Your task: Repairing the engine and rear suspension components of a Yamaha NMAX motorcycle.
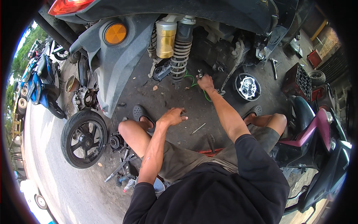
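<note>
Gripping one small metal part (200,73), right hand (206,83); left hand (172,116) hovers empty.

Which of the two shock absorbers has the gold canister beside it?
The left spring, half hidden behind the gold canister. The right, darker spring stands fully exposed.

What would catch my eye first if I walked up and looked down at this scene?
Probably the raised rear of a dark scooter at the top, with its round orange reflector and a gold shock canister beside a coil spring. Below it the person's right hand reaches a small metal part on the oily ground, while the left hand hovers over the left knee. A loose wheel lies at lower left.
</note>
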Demonstrator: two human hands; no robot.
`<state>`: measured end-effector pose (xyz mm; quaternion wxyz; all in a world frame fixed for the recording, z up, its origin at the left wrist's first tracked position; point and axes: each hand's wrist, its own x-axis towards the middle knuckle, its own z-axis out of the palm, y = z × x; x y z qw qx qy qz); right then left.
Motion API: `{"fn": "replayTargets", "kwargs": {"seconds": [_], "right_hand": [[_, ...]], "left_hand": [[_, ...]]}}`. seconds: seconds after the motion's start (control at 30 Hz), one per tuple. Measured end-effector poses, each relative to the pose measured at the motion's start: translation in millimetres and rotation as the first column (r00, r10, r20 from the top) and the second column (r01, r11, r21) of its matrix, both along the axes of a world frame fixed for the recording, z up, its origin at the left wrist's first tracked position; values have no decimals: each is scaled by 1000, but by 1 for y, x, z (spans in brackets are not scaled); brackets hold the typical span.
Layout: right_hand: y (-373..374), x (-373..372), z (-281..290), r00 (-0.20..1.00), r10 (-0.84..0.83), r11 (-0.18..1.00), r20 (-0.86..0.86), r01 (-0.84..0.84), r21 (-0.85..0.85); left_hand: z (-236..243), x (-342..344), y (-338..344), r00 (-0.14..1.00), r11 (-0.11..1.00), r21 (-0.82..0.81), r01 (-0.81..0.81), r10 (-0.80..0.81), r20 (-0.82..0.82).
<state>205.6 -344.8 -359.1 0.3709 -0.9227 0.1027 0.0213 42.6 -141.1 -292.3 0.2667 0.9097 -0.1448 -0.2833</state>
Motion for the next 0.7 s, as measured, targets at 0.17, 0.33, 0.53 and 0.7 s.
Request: {"fn": "replayTargets", "kwargs": {"seconds": [0.17, 0.33, 0.53, 0.7], "right_hand": [[-31, 11, -70, 992, -41, 998, 123, 47, -42], [-9, -28, -64, 906, -379, 333, -187, 322, 886], [-48, -34, -62, 879, -334, -101, -341, 326, 940], [-47, -33, -61, 885, -300, -121, -357, 336, 934]], "left_hand": [[4, 1, -10, 1000, 1000, -2, 16, -16, 0], [-8, -8, 12, 1000, 1000, -5, -15, 15, 10], [-3, -1, -8, 999, 1000, -13, 22, -22, -25], [-3, 4, -10, 999, 999, 18, 32, -31, -34]]}}
